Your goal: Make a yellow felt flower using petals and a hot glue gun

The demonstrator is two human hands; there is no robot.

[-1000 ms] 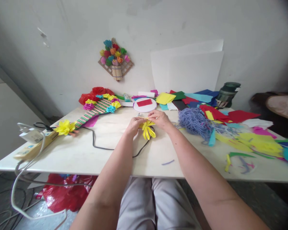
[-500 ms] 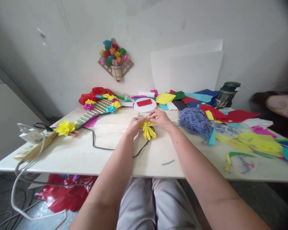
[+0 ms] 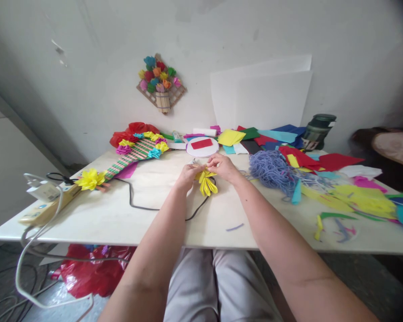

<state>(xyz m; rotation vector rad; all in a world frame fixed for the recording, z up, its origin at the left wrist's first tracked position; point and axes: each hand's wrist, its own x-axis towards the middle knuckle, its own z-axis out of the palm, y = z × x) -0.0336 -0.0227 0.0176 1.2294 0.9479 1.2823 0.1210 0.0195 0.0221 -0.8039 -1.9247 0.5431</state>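
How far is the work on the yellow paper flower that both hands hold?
Done: the yellow paper flower already has folded petals fanning down. In hand: the left hand and right hand pinch its top together above the table. Left: it is not yet on the striped board, where other paper flowers sit; loose coloured paper lies unused.

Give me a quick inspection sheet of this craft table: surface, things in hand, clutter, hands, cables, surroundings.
Surface: pale table, crowded on the right.
Things in hand: yellow paper flower, pinched at its top by both hands.
Clutter: purple yarn; paper scraps; white disc bearing a red piece; decorated paddle; dark jar.
Hands: left hand and right hand both grip the flower.
Cables: black cord runs under the flower; power strip at the left edge, white cable hanging off.
Surroundings: wall flower piece; white sheets leaning on the wall; red bag on the floor.
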